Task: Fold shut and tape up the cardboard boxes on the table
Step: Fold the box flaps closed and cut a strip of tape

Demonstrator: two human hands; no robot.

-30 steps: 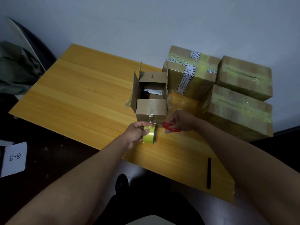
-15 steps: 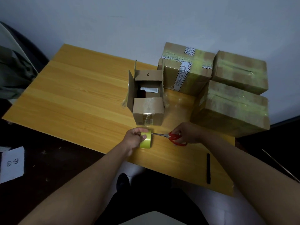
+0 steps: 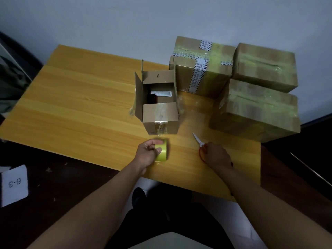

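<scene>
A small cardboard box (image 3: pixel 160 115) stands open in the middle of the wooden table (image 3: pixel 80 108), its near flap folded down, the other flaps upright, items visible inside. My left hand (image 3: pixel 146 155) grips a yellow-green tape roll (image 3: pixel 161 150) just in front of the box; a clear strip of tape seems to run from the roll up the box's front. My right hand (image 3: pixel 215 156) holds red-handled scissors (image 3: pixel 200 145) on the table to the right, blades pointing away towards the box.
Three larger taped boxes stand at the back right: one with white printed tape (image 3: pixel 201 69), one behind it on the right (image 3: pixel 264 65), one nearer (image 3: pixel 255 112). A white card marked 6-3 (image 3: pixel 14 185) lies on the dark floor at the left.
My right hand drew the scissors away from the tape roll to the right and lowered them onto the table. My left hand kept the roll in front of the box.
</scene>
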